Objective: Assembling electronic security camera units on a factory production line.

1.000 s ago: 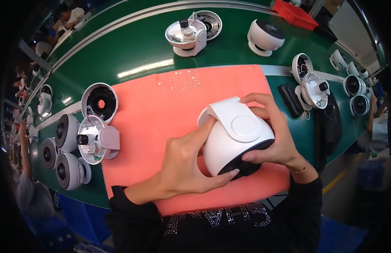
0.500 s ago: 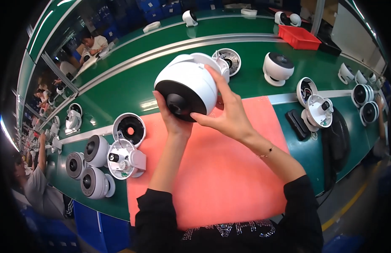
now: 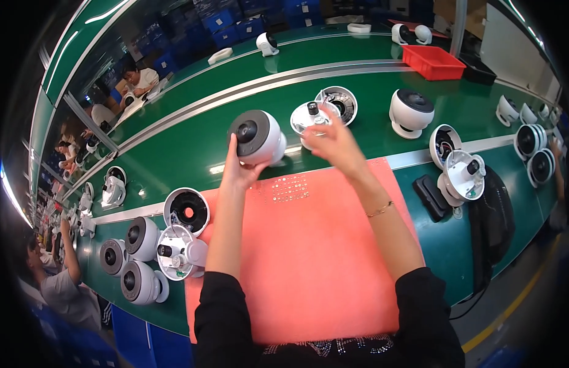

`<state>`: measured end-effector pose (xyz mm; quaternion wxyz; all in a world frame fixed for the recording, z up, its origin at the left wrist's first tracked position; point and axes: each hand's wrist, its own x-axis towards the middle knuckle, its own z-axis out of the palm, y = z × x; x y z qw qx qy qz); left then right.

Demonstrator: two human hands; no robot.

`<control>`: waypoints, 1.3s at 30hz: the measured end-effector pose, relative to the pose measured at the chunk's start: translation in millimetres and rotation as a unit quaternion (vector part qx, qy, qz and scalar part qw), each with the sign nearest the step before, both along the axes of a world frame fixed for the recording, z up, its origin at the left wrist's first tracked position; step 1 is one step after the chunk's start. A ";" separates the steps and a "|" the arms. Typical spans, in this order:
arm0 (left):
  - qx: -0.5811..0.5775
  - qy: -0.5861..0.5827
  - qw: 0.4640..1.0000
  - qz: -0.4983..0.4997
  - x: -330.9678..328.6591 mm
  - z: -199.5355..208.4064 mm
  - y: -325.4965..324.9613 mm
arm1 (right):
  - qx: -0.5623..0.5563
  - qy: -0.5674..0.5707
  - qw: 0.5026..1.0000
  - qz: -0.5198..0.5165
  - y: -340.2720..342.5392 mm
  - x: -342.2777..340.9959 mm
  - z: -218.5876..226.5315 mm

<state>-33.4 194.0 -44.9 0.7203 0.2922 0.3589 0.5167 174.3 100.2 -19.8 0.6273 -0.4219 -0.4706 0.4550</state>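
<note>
My left hand is closed around a round white camera with a dark grey face and black lens. The camera is over the green surface, just past the far edge of the pink mat; whether it rests there I cannot tell. My right hand, slightly blurred, has its fingers apart and nothing in them. Its fingers overlap an opened white camera half with a bare lens; I cannot tell if they touch. Right behind that stands a round white shell, its hollow side showing.
Several finished cameras stand left of the mat, beside an opened camera and its shell. At right are another opened camera, a black case and a white camera. A red bin sits at the back.
The white camera has gone down and slightly left, its lens turned upward. My right hand has let go of it and moved right, toward the opened camera half.
</note>
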 end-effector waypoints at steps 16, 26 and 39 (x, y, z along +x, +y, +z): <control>0.021 0.067 0.996 0.060 169.2 -57.6 21.7 | 0.093 -0.038 0.989 -0.105 -61.2 75.1 53.5; 0.132 0.310 0.940 -0.055 88.1 16.3 -15.8 | 0.143 -0.737 0.608 -0.260 -102.3 87.6 -45.3; 0.319 0.313 0.810 -0.380 28.8 37.6 -37.0 | 0.242 -0.434 0.860 -0.117 -193.4 59.0 -12.4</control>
